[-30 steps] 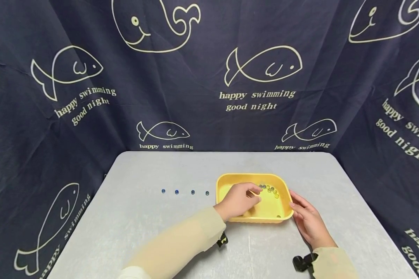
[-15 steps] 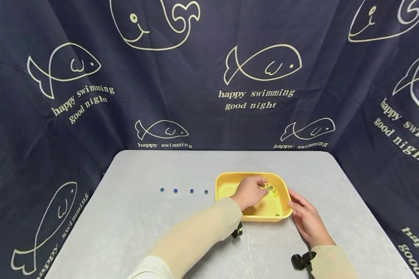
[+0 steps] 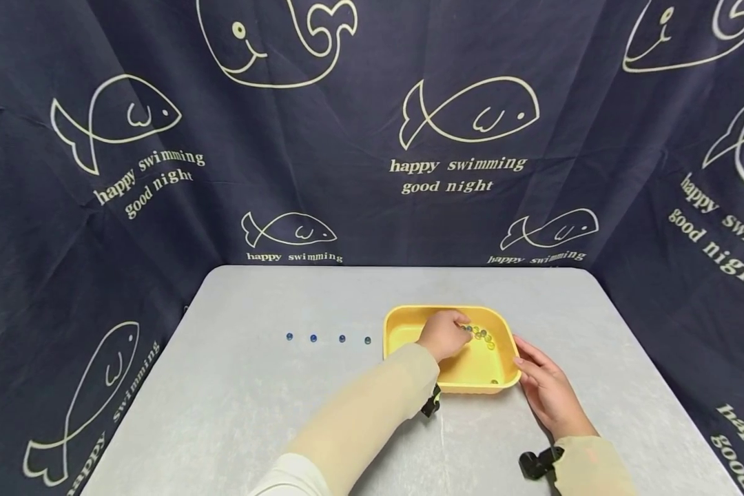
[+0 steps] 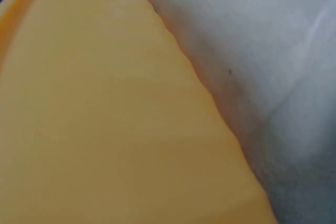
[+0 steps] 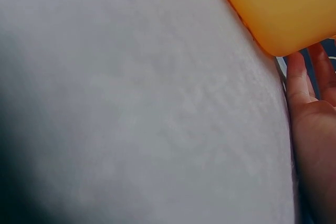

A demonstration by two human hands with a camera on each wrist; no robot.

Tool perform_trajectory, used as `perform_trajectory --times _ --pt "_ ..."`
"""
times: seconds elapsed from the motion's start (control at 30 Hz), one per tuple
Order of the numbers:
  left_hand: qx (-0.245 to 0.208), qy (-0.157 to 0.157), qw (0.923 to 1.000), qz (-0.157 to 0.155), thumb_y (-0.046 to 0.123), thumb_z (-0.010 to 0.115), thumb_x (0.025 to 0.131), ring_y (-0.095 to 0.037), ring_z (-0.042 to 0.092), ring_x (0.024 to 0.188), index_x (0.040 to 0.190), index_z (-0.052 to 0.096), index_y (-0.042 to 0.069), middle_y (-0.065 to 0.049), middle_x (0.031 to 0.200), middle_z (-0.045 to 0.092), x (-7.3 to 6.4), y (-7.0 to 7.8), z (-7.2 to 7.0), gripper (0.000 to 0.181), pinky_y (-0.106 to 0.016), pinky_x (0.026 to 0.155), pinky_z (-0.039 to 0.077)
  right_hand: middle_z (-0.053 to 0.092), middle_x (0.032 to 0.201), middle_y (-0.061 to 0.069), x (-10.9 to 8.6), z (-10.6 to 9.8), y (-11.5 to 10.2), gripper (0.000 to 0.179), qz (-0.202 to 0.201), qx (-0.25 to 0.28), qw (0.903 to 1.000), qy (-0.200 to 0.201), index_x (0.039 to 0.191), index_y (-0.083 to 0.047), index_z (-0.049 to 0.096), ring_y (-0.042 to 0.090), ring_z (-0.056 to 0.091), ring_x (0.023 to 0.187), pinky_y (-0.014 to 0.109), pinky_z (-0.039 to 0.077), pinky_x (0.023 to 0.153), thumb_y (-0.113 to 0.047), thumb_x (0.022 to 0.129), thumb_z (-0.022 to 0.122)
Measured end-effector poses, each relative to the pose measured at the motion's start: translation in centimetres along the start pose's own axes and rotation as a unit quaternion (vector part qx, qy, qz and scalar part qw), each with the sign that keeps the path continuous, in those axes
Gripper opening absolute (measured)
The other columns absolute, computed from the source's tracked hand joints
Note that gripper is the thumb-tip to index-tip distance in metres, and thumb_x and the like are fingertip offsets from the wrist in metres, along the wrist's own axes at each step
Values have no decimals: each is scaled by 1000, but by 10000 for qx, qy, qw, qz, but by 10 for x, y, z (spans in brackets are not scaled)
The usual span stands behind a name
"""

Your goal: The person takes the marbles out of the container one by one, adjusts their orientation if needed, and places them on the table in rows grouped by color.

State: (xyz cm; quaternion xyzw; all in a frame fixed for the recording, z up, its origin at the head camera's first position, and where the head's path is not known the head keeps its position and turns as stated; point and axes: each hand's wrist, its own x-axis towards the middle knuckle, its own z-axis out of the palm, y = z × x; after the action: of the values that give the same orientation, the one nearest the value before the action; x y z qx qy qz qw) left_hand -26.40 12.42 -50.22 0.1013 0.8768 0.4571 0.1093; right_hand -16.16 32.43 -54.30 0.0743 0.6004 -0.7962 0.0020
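A: What's around the hands?
B: A grey table [image 3: 235, 399], backed by a navy curtain [image 3: 372, 200] printed with pale fish. And here's the obstruction: the beige left sleeve [image 3: 366, 406] cuts across the yellow tub [image 3: 477, 365], covering its near-left corner.
A: And what's different?
B: The left hand [image 3: 443, 335]! A second ago it's over the tub's middle; now it's farther right, fingertips at the marble cluster [image 3: 490, 346] toward the far right. Does it pinch a marble? I can't tell. The right hand [image 3: 552, 399] stays put, fingers stretched against the tub's right end, thumb at the rim.
A: Count them!
B: One tub, two hands, four dark bluish marbles [image 3: 342, 339] spaced in a row on the table, left of the tub. One lone marble [image 3: 494, 382] sits inside, near-right corner. The cluster's too tight to count.
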Motion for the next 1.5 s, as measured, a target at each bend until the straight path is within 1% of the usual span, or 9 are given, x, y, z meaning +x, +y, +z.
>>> perform_trajectory --times 0.1,0.23,0.53,0.7,0.87,1.03,1.17,1.37,1.5 --pt "157 -50 9997 -160 16 80 89 -9 65 94 117 77 14 4 109 75 3 -3 2 28 -25 85 53 49 147 -6 0 0 1 59 39 -31 10000 31 157 -5 42 -2 56 123 20 48 100 -10 102 66" --pt "442 -114 9987 -245 18 80 90 -11 66 104 120 77 16 7 114 74 7 -5 4 30 -27 92 52 49 145 -6 -1 -1 2 61 39 -57 10000 9 157 -3 39 -2 56 123 21 48 100 -10 102 65" --pt "962 -274 9949 -163 17 77 90 -7 64 109 120 77 21 12 116 73 12 -7 7 30 -23 97 49 55 139 -10 0 -3 4 57 -77 25 9999 -65 155 -4 44 -1 57 123 21 49 99 -8 102 64" --pt "1127 -333 9930 -126 18 77 91 -5 63 109 118 77 23 15 115 72 14 -6 9 27 -23 97 49 55 138 -10 0 -3 4 56 -76 39 10000 -52 155 -5 45 -1 57 123 21 49 99 -7 102 64" --pt "1249 -286 9917 -104 20 77 92 -6 64 104 111 78 23 15 110 71 15 -7 10 20 -22 95 49 56 138 -11 0 -2 2 55 -77 90 9999 -59 154 -5 46 0 58 123 21 49 99 -6 102 64" --pt "1081 -189 9936 -268 19 77 91 -6 64 98 112 78 20 11 105 72 14 -5 8 20 -23 92 51 55 140 -10 0 -1 1 55 -76 87 9999 -71 154 -6 46 0 57 123 21 49 99 -7 103 64" --pt "1045 -129 9938 -347 19 78 91 -7 63 93 109 77 18 10 100 71 13 -5 7 18 -24 88 52 54 142 -9 0 -1 0 55 -75 69 9999 -83 154 -7 47 0 57 124 21 49 99 -7 103 64" --pt "1235 -119 9919 -278 16 80 89 -6 59 82 93 73 19 12 88 66 12 -4 7 8 -22 82 51 58 136 -13 -1 -1 0 55 -140 163 9997 -119 154 -4 46 1 58 123 22 49 99 -5 102 63" --pt "1440 -173 9892 -230 12 77 88 -6 56 75 84 69 21 12 83 64 11 -2 5 13 -20 76 49 58 138 -12 -1 -1 1 54 -137 155 9997 -114 154 -5 48 1 58 123 22 49 100 -6 102 64"
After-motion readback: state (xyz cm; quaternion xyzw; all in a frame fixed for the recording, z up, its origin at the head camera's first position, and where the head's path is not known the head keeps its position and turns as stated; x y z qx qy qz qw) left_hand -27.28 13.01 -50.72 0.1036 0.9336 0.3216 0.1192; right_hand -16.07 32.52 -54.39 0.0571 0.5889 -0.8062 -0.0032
